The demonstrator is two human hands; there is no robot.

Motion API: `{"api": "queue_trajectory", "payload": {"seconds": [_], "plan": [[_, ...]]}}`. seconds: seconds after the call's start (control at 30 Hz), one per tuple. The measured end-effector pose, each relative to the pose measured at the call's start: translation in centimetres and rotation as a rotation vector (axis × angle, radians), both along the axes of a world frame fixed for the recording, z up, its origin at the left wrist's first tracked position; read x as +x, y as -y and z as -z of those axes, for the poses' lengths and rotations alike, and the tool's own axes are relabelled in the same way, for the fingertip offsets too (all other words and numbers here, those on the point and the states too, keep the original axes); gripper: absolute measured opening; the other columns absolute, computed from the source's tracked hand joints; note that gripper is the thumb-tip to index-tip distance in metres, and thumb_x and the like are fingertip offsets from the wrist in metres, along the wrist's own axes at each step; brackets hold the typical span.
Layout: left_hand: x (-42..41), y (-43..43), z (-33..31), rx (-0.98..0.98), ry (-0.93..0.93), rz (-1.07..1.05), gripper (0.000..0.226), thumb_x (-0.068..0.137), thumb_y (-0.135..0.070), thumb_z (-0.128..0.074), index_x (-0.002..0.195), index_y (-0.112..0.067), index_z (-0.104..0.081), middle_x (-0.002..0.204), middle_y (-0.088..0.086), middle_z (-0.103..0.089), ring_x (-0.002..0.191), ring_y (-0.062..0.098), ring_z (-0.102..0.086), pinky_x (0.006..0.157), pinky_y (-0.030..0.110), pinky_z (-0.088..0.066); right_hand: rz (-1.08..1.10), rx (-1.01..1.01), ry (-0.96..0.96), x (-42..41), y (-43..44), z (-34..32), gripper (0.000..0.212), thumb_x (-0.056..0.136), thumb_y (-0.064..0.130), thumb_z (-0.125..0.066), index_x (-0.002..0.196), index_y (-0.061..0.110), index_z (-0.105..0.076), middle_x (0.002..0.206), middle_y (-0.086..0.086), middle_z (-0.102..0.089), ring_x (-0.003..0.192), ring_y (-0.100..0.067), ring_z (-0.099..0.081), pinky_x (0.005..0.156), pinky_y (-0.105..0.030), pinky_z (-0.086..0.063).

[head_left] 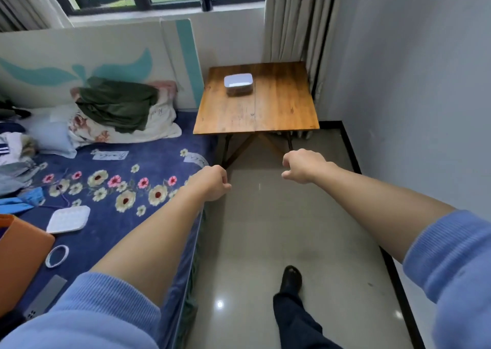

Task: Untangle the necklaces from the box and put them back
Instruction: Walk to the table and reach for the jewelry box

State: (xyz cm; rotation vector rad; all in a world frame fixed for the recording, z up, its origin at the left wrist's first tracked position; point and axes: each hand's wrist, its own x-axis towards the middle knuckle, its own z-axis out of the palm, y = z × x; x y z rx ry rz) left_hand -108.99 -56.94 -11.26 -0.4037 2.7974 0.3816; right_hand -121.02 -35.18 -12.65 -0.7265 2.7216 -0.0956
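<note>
While beside the bed [148,146], table [279,104] under box [238,84].

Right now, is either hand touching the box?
No, the left hand and right hand hover short of the box on the table.

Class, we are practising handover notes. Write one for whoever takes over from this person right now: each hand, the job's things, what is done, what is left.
Left hand: stretched forward, fingers curled, nothing in its grip.
Right hand: the same, fingers curled, nothing held.
Box: lid on, standing on the wooden table under the window, well beyond both hands.
Necklaces: none in view.
Done: nothing yet.
Left: reach the table, open the box, take out and untangle the necklaces, put them back.
</note>
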Motion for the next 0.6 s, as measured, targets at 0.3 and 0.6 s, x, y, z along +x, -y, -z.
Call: {"api": "queue_trajectory", "payload": {"seconds": [0.3, 0.6], "plan": [[-16.9, 7.0, 1.1, 0.12, -0.009, -0.113, 0.013, 0.092, -0.03, -0.058, 0.088, -0.019, -0.064, 0.091, 0.004, -0.068, 0.072, 0.018, -0.062, 0.056, 0.028, -0.042, -0.088, 0.033, 0.062, -18.6, 8.5, 1.0, 0.027, 0.089, 0.036, -0.056, 0.11, 0.02, -0.06, 0.094, -0.001, -0.061, 0.076, -0.02, -0.058, 0.06, -0.031, -0.046], [-27.8, 17.5, 4.0, 0.122, 0.079, -0.185, 0.013, 0.089, -0.033, -0.06, 0.086, -0.021, -0.065, 0.093, 0.002, -0.067, 0.078, 0.017, -0.061, 0.053, 0.026, -0.042, -0.162, 0.052, 0.078, -31.0, 19.2, 4.3, 0.03, 0.086, 0.043, -0.059, 0.108, 0.022, -0.06, 0.1, -0.001, -0.061, 0.082, -0.025, -0.056, 0.067, -0.034, -0.048]]}}
